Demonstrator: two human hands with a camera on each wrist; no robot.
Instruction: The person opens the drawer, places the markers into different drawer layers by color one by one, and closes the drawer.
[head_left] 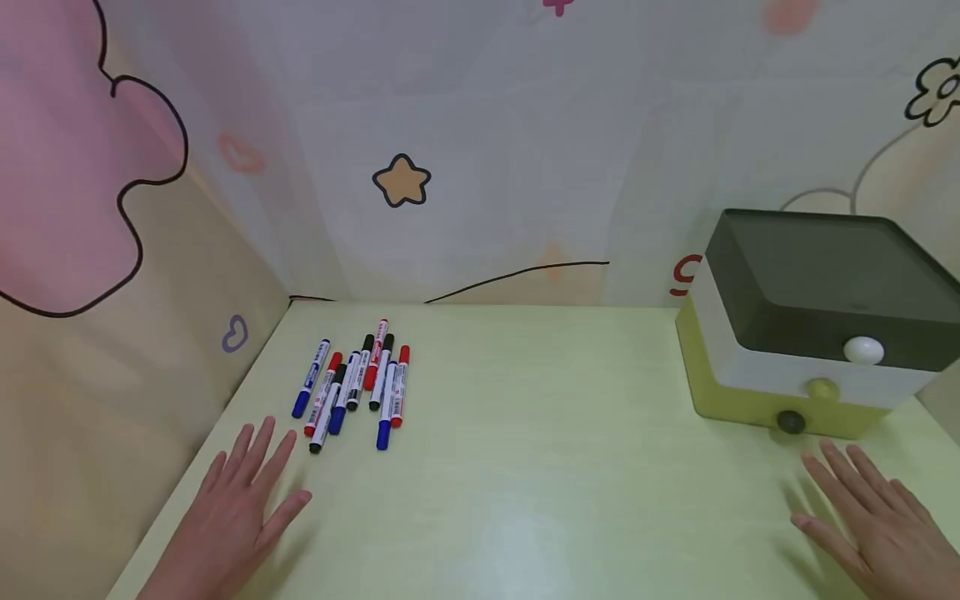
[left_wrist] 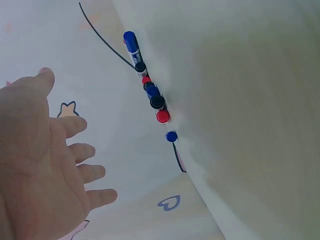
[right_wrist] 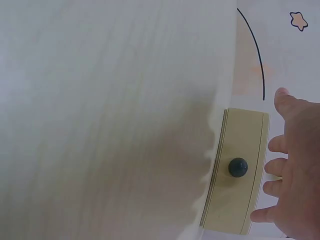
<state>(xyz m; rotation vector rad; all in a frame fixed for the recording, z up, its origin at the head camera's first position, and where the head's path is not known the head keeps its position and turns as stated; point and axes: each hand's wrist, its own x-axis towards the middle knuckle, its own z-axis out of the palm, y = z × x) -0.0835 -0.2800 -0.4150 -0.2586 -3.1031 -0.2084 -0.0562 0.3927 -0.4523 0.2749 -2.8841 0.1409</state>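
My left hand (head_left: 232,521) hovers over the table's left front part, fingers straight and spread, holding nothing. Just beyond its fingertips lies a loose group of whiteboard markers (head_left: 345,392) with blue, red and black caps. In the left wrist view the markers' cap ends show beyond the hand (left_wrist: 45,160). At the right, my right hand (head_left: 881,525) is stretched out and holds nothing. Close past it stands a three-tier box (head_left: 847,267), dark on top, white in the middle, yellow-green below. The right wrist view shows its dark knob (right_wrist: 238,167) near the fingers.
On the box front are also a white knob (head_left: 864,350) and a yellow-green knob (head_left: 822,389). The pale table (head_left: 540,417) stretches between the markers and the box. A patterned cloth backdrop (head_left: 510,167) rises behind the table and along its left side.
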